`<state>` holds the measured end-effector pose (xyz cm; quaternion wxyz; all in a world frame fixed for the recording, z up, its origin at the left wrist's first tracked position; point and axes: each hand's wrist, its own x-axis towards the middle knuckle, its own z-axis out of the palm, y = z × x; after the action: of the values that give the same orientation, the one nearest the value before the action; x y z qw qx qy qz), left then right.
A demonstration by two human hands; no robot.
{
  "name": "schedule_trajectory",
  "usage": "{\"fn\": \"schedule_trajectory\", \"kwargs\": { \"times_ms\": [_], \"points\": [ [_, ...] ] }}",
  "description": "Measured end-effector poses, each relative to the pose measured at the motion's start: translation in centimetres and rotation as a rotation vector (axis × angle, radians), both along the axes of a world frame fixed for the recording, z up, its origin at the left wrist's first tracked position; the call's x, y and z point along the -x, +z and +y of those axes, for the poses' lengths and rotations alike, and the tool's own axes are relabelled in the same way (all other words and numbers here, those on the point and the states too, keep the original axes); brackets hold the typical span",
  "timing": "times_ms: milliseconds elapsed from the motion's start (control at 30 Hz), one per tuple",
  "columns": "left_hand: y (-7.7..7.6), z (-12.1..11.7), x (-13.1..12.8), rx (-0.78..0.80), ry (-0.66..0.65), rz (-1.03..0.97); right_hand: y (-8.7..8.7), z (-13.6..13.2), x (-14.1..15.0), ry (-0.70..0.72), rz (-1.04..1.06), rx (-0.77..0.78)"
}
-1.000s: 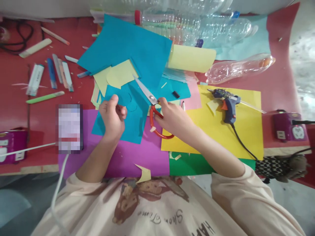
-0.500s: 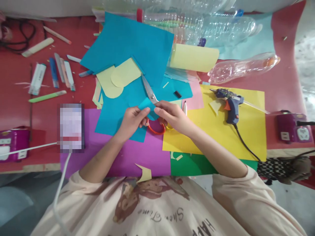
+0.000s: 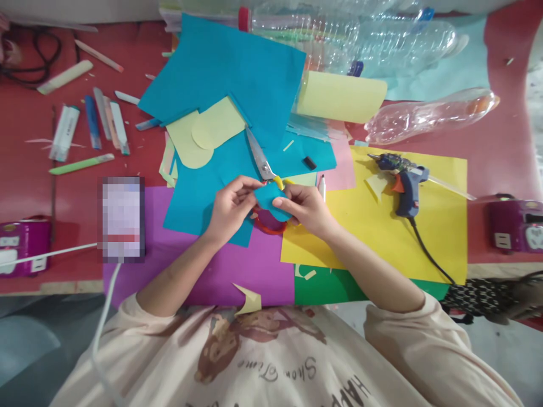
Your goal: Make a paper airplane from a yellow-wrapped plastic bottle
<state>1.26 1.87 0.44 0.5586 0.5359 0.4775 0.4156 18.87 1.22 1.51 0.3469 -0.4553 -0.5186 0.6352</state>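
Observation:
A small piece of blue paper (image 3: pixel 270 195) is held up over the scissors. My right hand (image 3: pixel 309 208) pinches its right side, thumb on top. At its left edge my left hand (image 3: pixel 235 206) has thumb and fingers closed on it. Beneath lies a pair of scissors (image 3: pixel 257 154) with red and yellow handles, blades pointing away from me, on blue sheets (image 3: pixel 193 195). Two pale yellow cut-outs with rounded ends (image 3: pixel 218 121) lie just beyond. A white marker (image 3: pixel 322 187) is beside my right hand, and its black cap (image 3: pixel 309 163) lies farther off.
A glue gun (image 3: pixel 408 192) rests on a yellow sheet (image 3: pixel 441 237) at right. Plastic bottles (image 3: pixel 428 116) lie at the back right. Several markers (image 3: pixel 93 121) are scattered at left, above a phone (image 3: pixel 122 217) with a white cable. Purple paper (image 3: pixel 190 277) lies nearest me.
The blue paper piece has been turned and shifted slightly right, lying flatter between my hands. The scissors' yellow handle now shows beyond it. The camera view has shifted a little.

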Motion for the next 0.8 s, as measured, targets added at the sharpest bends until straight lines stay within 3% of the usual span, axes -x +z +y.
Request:
{"fn": "schedule_trajectory", "kwargs": {
  "times_ms": [133, 567, 633, 800],
  "points": [
    [-0.1, 0.0, -0.1, 0.073, 0.098, -0.043, -0.3, -0.1, 0.0, 0.033, 0.007, 0.003],
    [0.1, 0.2, -0.1, 0.04, 0.078, -0.073, -0.7, -0.3, -0.3, 0.044, 0.012, 0.007],
    [0.0, 0.2, -0.1, 0.029, 0.091, -0.067, -0.9, -0.2, -0.3, 0.001, -0.001, -0.053],
    [0.0, 0.1, 0.3, -0.156, 0.032, -0.056, -1.1, 0.0, -0.8, -0.173, -0.246, -0.443]
  ]
}}
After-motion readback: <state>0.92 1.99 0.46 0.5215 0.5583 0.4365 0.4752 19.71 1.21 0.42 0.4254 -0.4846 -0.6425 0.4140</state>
